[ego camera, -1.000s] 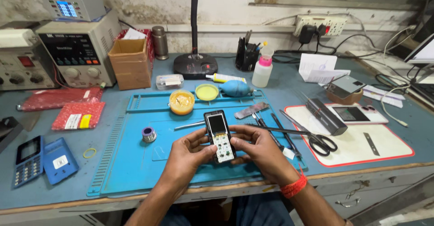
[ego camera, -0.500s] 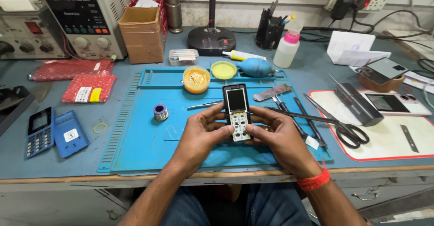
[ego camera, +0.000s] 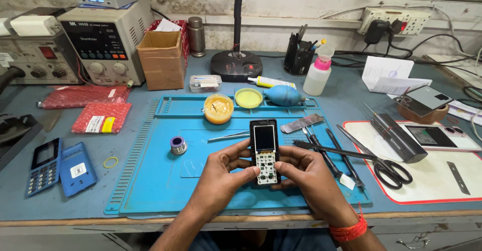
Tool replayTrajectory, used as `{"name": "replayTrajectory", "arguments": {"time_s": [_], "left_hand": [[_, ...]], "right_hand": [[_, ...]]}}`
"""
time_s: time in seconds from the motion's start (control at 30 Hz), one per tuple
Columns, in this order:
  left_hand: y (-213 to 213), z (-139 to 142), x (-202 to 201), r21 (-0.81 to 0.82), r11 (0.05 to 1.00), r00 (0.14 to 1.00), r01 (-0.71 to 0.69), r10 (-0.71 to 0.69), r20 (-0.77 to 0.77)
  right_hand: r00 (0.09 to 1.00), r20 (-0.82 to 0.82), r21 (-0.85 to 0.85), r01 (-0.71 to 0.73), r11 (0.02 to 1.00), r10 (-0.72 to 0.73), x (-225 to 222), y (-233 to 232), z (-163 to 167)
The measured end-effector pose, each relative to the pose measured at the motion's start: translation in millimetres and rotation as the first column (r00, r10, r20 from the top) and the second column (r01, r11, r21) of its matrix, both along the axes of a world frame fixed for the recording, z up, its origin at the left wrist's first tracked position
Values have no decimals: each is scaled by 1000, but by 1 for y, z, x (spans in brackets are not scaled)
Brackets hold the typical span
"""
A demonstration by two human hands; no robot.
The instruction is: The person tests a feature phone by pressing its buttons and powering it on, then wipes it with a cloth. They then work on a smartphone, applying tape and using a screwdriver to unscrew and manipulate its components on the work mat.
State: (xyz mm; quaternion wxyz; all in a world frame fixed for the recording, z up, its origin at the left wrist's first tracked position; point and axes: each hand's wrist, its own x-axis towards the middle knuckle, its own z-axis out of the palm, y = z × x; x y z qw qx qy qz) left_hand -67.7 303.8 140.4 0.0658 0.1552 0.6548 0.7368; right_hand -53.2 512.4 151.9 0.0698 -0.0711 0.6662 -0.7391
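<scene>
Over the blue repair mat (ego camera: 150, 180) on your cluttered bench, your left hand (ego camera: 221, 173) and right hand (ego camera: 306, 173) both grip the opened keypad phone (ego camera: 264, 150). A thumb slip could scratch its bare circuit board.

You have open blue mat (ego camera: 150, 180) toward the worktop's (ego camera: 125, 145) front edge, left of your left hand (ego camera: 221, 173). To the right, tweezers (ego camera: 321, 153) and scissors (ego camera: 376, 160) crowd your right hand (ego camera: 306, 173). Behind, the solder spool (ego camera: 178, 144) and flux tub (ego camera: 218, 108) block the mat's back edge.
</scene>
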Motion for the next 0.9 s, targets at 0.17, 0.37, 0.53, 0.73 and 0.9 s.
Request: {"name": "replayTrajectory", "arguments": {"time_s": [0.17, 0.37, 0.53, 0.73, 0.9], "left_hand": [[-2, 3, 3, 3, 1000, 1000, 16, -16, -2], [-3, 3, 4, -16, 999, 999, 37, -37, 4], [-3, 0, 4, -19, 999, 999, 45, -45, -18], [-1, 1, 5, -44, 998, 999, 41, -42, -17], [-1, 0, 4, -42, 998, 998, 56, -57, -12]], "right_hand": [[1000, 1, 16, 27, 999, -27, 0, -1, -3], [999, 7, 18, 31, 999, -32, -1, -1, -5], [1000, -26, 47, 18, 999, -16, -3, 0, -10], [999, -28, 67, 21, 998, -19, -3, 1, -13], [1000, -16, 83, 27, 996, -26, -3, 1, -12]]}}
